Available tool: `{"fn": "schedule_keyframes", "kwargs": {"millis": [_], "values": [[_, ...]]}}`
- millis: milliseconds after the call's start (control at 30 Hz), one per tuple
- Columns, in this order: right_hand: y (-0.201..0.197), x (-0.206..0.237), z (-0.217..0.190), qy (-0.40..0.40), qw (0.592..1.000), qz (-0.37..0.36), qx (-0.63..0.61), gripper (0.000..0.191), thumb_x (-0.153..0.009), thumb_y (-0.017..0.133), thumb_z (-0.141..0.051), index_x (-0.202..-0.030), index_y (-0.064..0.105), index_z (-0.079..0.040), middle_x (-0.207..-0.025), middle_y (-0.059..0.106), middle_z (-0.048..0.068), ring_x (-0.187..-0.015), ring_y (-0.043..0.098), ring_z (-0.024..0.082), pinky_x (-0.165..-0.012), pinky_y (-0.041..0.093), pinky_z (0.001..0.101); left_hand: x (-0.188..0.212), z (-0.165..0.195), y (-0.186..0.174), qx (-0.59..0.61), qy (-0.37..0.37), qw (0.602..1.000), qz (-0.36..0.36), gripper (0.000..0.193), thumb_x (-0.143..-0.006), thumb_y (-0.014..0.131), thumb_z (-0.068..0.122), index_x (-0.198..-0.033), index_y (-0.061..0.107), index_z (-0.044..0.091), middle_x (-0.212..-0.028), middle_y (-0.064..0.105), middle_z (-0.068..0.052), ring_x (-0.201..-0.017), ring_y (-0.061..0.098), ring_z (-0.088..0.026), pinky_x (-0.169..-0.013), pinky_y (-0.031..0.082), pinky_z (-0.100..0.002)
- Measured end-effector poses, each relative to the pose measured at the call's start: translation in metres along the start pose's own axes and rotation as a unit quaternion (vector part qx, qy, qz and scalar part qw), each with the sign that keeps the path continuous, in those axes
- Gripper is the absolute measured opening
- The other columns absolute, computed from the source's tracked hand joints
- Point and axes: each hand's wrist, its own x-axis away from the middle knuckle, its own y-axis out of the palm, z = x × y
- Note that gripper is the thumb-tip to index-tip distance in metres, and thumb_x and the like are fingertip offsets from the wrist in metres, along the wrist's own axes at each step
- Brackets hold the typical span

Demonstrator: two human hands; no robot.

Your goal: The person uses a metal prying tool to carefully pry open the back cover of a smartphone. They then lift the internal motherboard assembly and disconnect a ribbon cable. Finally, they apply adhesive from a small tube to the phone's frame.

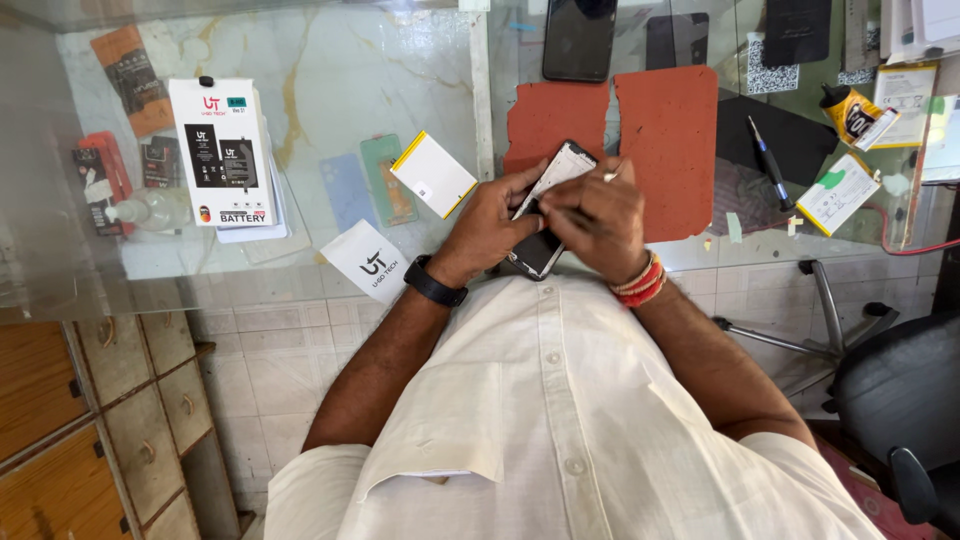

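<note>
What I wore at the bench

I had on a cream short-sleeved shirt with a buttoned front and a chest pocket; a black band sat on my left wrist, and red and white bangles circled my right wrist above my hands.

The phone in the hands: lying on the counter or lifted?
Lifted: the phone is tilted between left hand and right hand, above the counter edge.
</note>
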Motion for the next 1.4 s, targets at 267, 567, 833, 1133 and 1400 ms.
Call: {"fn": "schedule_keyframes", "kwargs": {"millis": [267, 567, 833, 1133, 1400], "values": [[-0.001, -0.001, 0.003, 0.037, 0.999, 0.025, 0.024, 0.008, -0.086, 0.08, 0.0, -0.092, 0.077, -0.006, -0.092, 0.079, 0.006, -0.081, 0.067, 0.018, -0.089, 0.043, 0.0367, -0.001, -0.002, 0.001, 0.007, -0.002, 1.0, 0.006, 0.075, -0.087, 0.065, -0.011, -0.157, 0.037, -0.003, -0.126, 0.071, -0.011, -0.11, 0.068, -0.01, -0.095, 0.055, -0.025], [0.003, -0.002, 0.001, 0.034, 0.994, 0.058, 0.085, 0.01, -0.089, 0.083, -0.003, -0.093, 0.074, -0.005, -0.09, 0.077, 0.008, -0.078, 0.069, 0.021, -0.083, 0.045, 0.0405, -0.002, -0.007, 0.0, 0.008, -0.016, 1.0, 0.006, 0.075, -0.087, 0.065, -0.011, -0.157, 0.037, -0.003, -0.124, 0.072, -0.013, -0.108, 0.068, -0.01, -0.093, 0.056, -0.025], [-0.003, -0.002, 0.001, 0.092, 0.991, 0.077, 0.06, 0.005, -0.094, 0.08, -0.006, -0.095, 0.076, -0.004, -0.089, 0.075, 0.009, -0.08, 0.067, 0.022, -0.092, 0.046, 0.0432, 0.0, 0.006, 0.005, -0.008, -0.019, 1.0, 0.017, 0.074, -0.087, 0.065, -0.01, -0.156, 0.038, -0.003, -0.123, 0.072, -0.014, -0.108, 0.069, -0.013, -0.092, 0.056, -0.026], [-0.073, -0.022, -0.022, 0.078, 0.983, 0.142, 0.085, 0.014, -0.098, 0.072, 0.003, -0.112, 0.069, 0.0, -0.09, 0.062, 0.01, -0.068, 0.055, 0.013, -0.058, 0.041, 0.0274, 0.026, 0.09, 0.023, -0.553, 0.242, 0.797, 0.021, 0.066, -0.097, 0.062, 0.0, -0.159, 0.042, 0.005, -0.083, 0.063, -0.009, -0.069, 0.065, -0.024, -0.061, 0.054, -0.038], [-0.079, -0.037, -0.04, 0.0, 0.996, -0.023, 0.085, 0.025, -0.069, 0.091, -0.006, -0.089, 0.077, -0.006, -0.085, 0.059, 0.006, -0.068, 0.059, 0.013, -0.054, 0.047, 0.0285, 0.026, 0.111, 0.023, -0.608, 0.284, 0.739, -0.061, 0.068, -0.095, 0.067, 0.007, -0.158, 0.043, 0.006, -0.075, 0.06, -0.006, -0.061, 0.062, -0.02, -0.053, 0.051, -0.036]]}}
